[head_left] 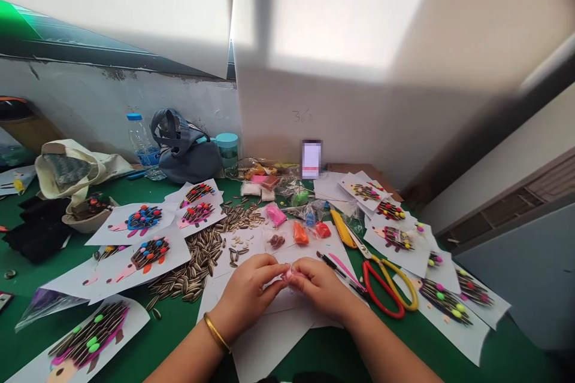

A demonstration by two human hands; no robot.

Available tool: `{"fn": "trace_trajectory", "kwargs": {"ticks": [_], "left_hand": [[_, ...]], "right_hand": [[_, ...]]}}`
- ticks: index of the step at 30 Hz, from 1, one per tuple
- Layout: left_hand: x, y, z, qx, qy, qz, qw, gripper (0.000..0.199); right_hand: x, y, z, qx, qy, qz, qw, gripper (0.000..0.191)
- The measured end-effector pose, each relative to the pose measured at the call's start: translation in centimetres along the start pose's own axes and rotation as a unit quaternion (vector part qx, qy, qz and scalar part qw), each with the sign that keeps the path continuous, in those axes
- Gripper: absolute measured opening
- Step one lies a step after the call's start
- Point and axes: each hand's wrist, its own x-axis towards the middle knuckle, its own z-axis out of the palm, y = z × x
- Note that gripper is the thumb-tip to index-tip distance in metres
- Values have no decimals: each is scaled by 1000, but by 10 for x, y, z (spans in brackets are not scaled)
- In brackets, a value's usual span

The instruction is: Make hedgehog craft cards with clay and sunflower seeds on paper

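My left hand [247, 290], with a gold bangle [216, 333] on the wrist, and my right hand [321, 290] meet over white paper [269, 335]. Their fingertips pinch a small piece of pink modelling clay [287, 275], mostly hidden by my fingers. A heap of striped sunflower seeds [193, 257] lies left of my left hand. Beyond my fingers are bagged lumps of orange clay [300, 233] and pink clay [275, 214]. Scissors with red and yellow handles [386, 290] lie right of my right hand.
Seed-and-clay hedgehog pictures on paper [444, 302] spread across the green table [135, 341]. A yellow craft knife [344, 228] lies near the clay bags. Along the back wall stand a water bottle [142, 140], a grey bag [186, 149], a teal cup [227, 149] and a propped phone [311, 158].
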Motion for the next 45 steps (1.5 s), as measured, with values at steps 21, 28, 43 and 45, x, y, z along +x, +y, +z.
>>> {"fn": "trace_trajectory", "kwargs": {"ticks": [21, 28, 43, 45], "left_hand": [[-4, -1, 11, -72, 94, -25, 993, 11], [-4, -5, 9, -53, 118, -24, 991, 17], [-3, -4, 11, -59, 130, -13, 990, 13], [-4, -4, 10, -53, 141, -9, 989, 12]], "right_hand": [[4, -1, -2, 55, 2, -43, 998, 38], [4, 1, -4, 57, 49, -25, 997, 26], [6, 6, 2, 74, 70, -43, 994, 20], [6, 3, 0, 69, 65, -33, 995, 23]]}}
